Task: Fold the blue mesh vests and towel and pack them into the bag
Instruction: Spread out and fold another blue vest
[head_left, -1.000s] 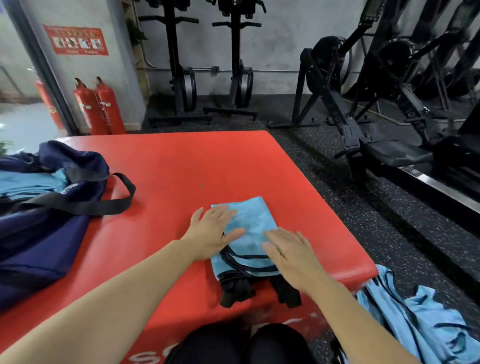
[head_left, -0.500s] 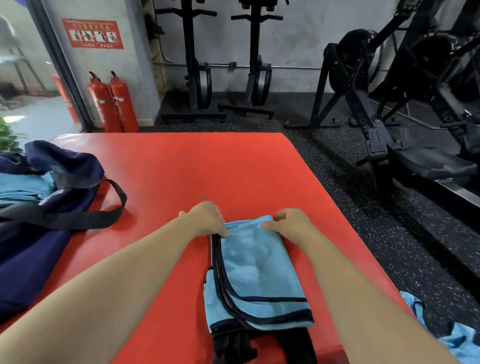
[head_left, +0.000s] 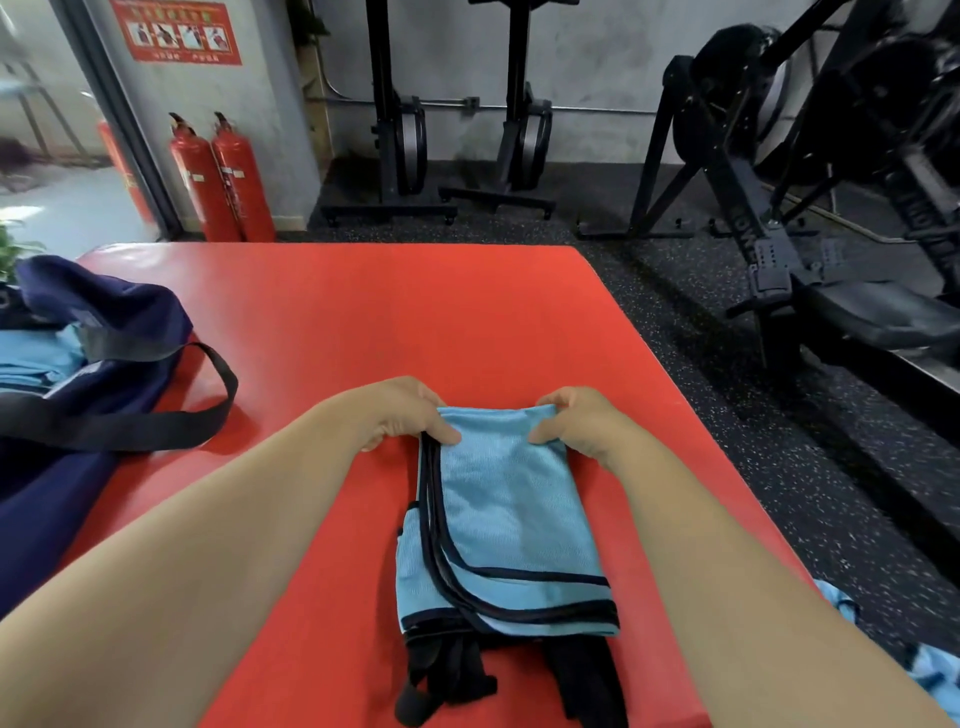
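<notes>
Both hands have left the flat press of a second ago and gone to the cloth's far end. On the red padded platform (head_left: 415, 312) of a gym, a navy bag (head_left: 88, 415) sits at the left edge, mouth agape, with pale blue fabric (head_left: 36, 353) already inside; the blue mesh vest (head_left: 509, 509), folded to a narrow strip with black trim, lies by the middle of the near edge, black straps trailing from its near end; the left hand (head_left: 400, 410) and right hand (head_left: 582, 421) each pinch a far corner of it, thumb on top, fingers curled beneath; more blue cloth (head_left: 930, 670) lies on the floor off the platform's near right corner. Folding appears to be the step in hand; the next move likely calls for drawing the far end back over the near one to halve the strip, corners kept square, before it goes left into the bag.
</notes>
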